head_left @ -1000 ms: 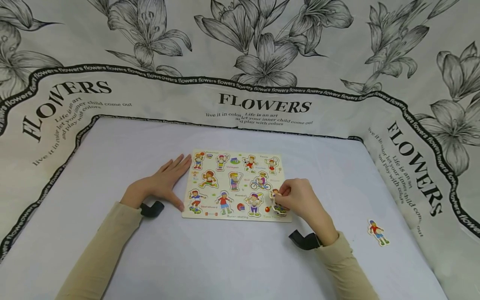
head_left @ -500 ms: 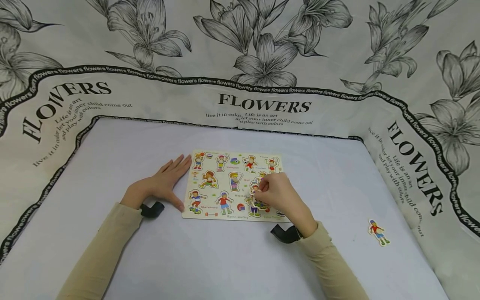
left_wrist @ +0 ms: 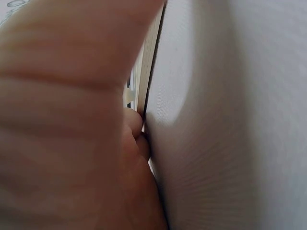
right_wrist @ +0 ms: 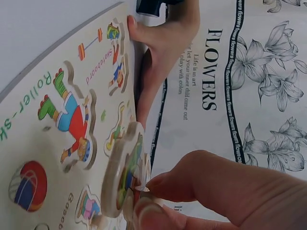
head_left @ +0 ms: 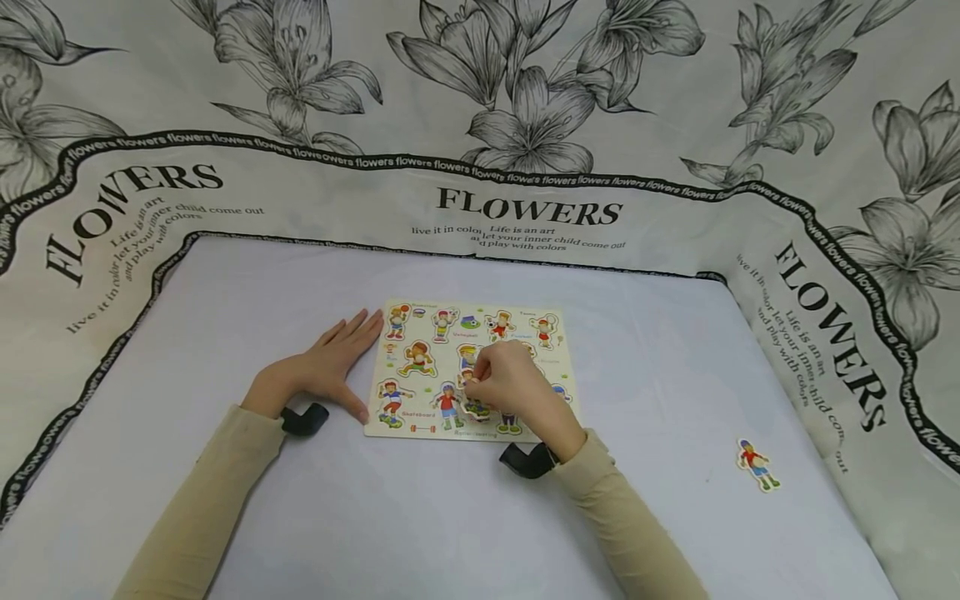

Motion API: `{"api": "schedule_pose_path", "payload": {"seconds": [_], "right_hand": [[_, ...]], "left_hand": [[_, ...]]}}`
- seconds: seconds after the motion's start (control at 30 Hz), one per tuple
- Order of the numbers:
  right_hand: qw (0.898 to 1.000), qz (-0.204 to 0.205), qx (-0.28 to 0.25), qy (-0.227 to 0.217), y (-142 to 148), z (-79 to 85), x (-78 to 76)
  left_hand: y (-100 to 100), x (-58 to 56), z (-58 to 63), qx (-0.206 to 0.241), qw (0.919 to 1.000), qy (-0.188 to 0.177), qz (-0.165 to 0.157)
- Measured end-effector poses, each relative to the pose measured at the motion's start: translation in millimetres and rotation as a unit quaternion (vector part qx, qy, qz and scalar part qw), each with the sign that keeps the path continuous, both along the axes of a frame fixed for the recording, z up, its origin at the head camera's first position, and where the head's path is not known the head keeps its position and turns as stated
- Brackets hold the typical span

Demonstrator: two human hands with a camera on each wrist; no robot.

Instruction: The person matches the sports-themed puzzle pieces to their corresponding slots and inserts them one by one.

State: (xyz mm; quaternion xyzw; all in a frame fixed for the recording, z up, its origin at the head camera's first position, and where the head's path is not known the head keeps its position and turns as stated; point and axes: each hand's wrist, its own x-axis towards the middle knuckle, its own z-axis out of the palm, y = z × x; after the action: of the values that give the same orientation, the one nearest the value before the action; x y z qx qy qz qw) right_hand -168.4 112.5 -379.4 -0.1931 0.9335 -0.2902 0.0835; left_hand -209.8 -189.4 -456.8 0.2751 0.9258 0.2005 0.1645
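Note:
A wooden puzzle board (head_left: 444, 364) with printed sports figures lies flat on the white cloth. My left hand (head_left: 322, 364) rests along its left edge, fingers straight and thumb spread towards the near corner. My right hand (head_left: 517, 387) pinches a puzzle piece (right_wrist: 115, 177) between thumb and finger. The piece is thick, wooden, figure-shaped, and tilted over the board between the roller-skating recess (right_wrist: 72, 120) and the baseball figure. Fingers cover part of its picture. In the left wrist view, the left palm (left_wrist: 62, 124) fills one side, close against the board's edge.
Another loose puzzle piece (head_left: 757, 465), a figure in red and blue, lies on the cloth at the right. A white curtain (head_left: 330, 200) with flower prints and lettering surrounds the table (head_left: 360, 517). Black bands (head_left: 303, 419) sit at both wrists.
My right hand has moved left across the board, from its lower right corner to near the middle, carrying the pinched puzzle piece. The left hand has stayed at the left edge.

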Motion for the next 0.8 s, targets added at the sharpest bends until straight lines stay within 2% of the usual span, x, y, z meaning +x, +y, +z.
{"api": "schedule_pose_path", "payload": {"seconds": [0.2,0.5,0.8], "right_hand": [[1.000,0.020,-0.003,-0.004,-20,-3.0,-2.7],[0.998,0.055,-0.002,0.013,-47,-7.2,-6.3],[0.997,0.072,0.003,0.007,-73,-10.6,-8.1]], "left_hand": [[0,0.0,0.6,0.005,1.0000,0.000,0.000],[-1,-0.2,1.5,0.007,1.0000,-0.001,-0.005],[-2,0.5,2.8,0.016,0.9998,-0.002,-0.009]]}}
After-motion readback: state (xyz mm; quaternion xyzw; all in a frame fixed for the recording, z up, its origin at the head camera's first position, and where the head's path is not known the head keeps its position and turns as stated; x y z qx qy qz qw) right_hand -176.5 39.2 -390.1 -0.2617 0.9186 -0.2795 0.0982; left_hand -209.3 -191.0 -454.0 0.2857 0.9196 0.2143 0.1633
